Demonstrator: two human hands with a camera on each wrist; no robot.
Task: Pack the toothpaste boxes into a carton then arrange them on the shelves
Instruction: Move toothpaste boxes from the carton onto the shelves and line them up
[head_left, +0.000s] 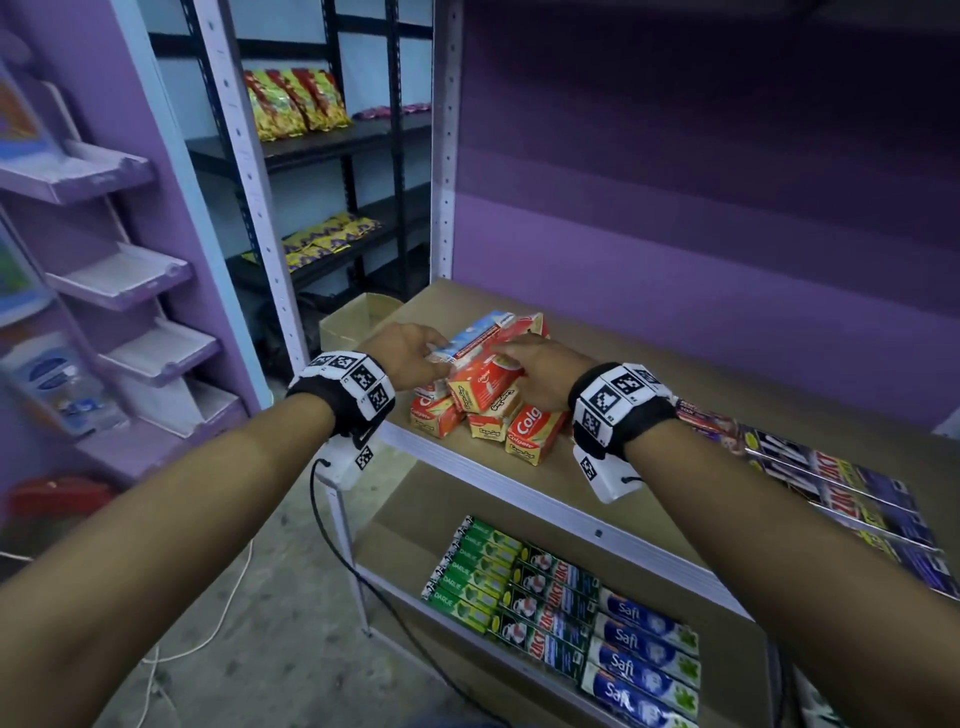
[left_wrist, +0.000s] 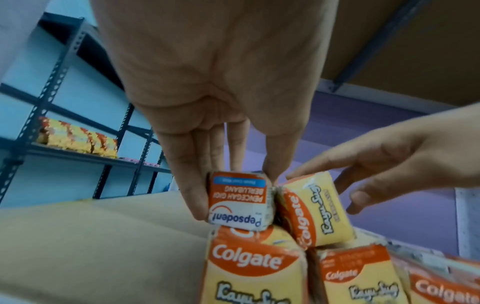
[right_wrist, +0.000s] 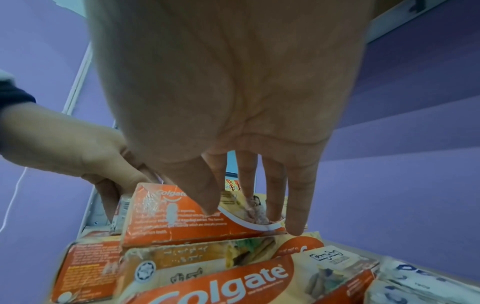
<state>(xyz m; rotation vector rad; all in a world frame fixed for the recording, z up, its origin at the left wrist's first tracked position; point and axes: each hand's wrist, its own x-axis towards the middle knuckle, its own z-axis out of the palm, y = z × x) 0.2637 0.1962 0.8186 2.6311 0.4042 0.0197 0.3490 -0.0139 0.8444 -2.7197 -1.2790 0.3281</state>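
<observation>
Purple-walled shop shelving, with both hands at a heap of toothpaste boxes on the brown upper shelf (head_left: 675, 374).

Largest first: the shelf unit carries rows of laid-flat boxes on its lower shelf (head_left: 405, 525), and an open carton (head_left: 358, 317) stands just beyond the upper shelf's left end. The heap of toothpaste boxes (head_left: 485, 410) sits near the shelf's front left corner. The left hand (head_left: 410, 353) has a closed grip, thumb and fingers pinching the end of the Pepsodent box (left_wrist: 240, 200) on top of the heap. The right hand (head_left: 540, 371) is spread, its straight fingertips (right_wrist: 296, 226) pressing down on the top Colgate box (right_wrist: 197, 222).
</observation>
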